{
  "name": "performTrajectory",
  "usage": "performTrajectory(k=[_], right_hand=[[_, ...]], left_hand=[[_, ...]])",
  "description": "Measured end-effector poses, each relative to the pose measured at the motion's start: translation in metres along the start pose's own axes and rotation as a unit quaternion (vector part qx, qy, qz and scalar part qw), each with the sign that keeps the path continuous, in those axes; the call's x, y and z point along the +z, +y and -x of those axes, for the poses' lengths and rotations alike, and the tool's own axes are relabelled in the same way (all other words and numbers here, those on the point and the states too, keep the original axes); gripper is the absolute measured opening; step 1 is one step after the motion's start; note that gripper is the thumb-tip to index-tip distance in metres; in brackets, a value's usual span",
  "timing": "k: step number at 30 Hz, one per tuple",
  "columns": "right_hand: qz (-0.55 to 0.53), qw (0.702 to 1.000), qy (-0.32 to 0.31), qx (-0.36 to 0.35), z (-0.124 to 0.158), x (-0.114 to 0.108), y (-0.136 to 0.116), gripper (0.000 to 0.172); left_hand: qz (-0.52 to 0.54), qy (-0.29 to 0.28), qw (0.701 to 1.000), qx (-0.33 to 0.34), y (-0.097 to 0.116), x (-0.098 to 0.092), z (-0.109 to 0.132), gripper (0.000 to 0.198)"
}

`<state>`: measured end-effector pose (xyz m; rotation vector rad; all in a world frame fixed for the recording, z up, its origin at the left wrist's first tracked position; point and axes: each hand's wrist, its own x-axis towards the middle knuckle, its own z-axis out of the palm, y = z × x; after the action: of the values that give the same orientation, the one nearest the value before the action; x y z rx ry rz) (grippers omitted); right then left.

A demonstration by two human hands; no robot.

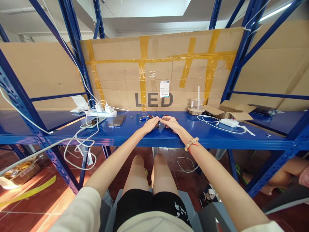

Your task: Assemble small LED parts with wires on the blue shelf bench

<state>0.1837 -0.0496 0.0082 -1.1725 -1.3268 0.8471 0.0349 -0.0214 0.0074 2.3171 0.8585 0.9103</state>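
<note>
My left hand (151,123) and my right hand (169,122) meet at the middle of a blue metal shelf (169,137). Both have their fingers curled and pinched on a small dark part (158,123) held between them; it is too small to name. Several small loose parts, some red and some metallic (144,118), lie on the shelf just beyond my left hand. A beaded bracelet (191,143) is on my right wrist.
A white power strip with chargers (101,111) and a phone (93,122) lie at left, their cables hanging off the edge. A clear plastic cup (196,105), an open carton (229,110) and a white adapter (229,122) sit at right. Taped cardboard marked LED (154,74) backs the shelf. Another person's leg (285,174) shows lower right.
</note>
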Motion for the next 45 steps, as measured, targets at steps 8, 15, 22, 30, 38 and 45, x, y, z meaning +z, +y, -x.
performTrajectory(k=[8,15,22,30,38,45], right_hand=[[0.033,0.997,-0.026,-0.060,-0.002,0.001,0.007,0.047],[0.271,0.939,-0.012,-0.210,0.008,0.010,0.004,0.035],[0.361,0.894,-0.032,-0.265,0.013,0.015,0.001,0.039],[0.343,0.917,-0.088,-0.182,0.004,0.013,0.009,0.046],[0.333,0.925,-0.088,-0.158,0.006,0.011,0.002,0.045],[0.306,0.935,-0.065,-0.167,0.001,0.010,0.008,0.045]], left_hand=[[-0.009,0.037,0.999,-0.005,-0.009,0.002,-0.006,0.038],[-0.053,0.055,0.997,-0.011,-0.008,0.002,-0.006,0.033],[0.009,0.054,0.998,-0.006,-0.017,0.006,-0.012,0.034],[0.042,0.027,0.999,0.008,-0.014,0.005,-0.009,0.021],[0.150,0.025,0.988,-0.006,-0.014,0.008,-0.010,0.008],[0.256,0.051,0.963,-0.063,0.000,0.006,-0.006,0.019]])
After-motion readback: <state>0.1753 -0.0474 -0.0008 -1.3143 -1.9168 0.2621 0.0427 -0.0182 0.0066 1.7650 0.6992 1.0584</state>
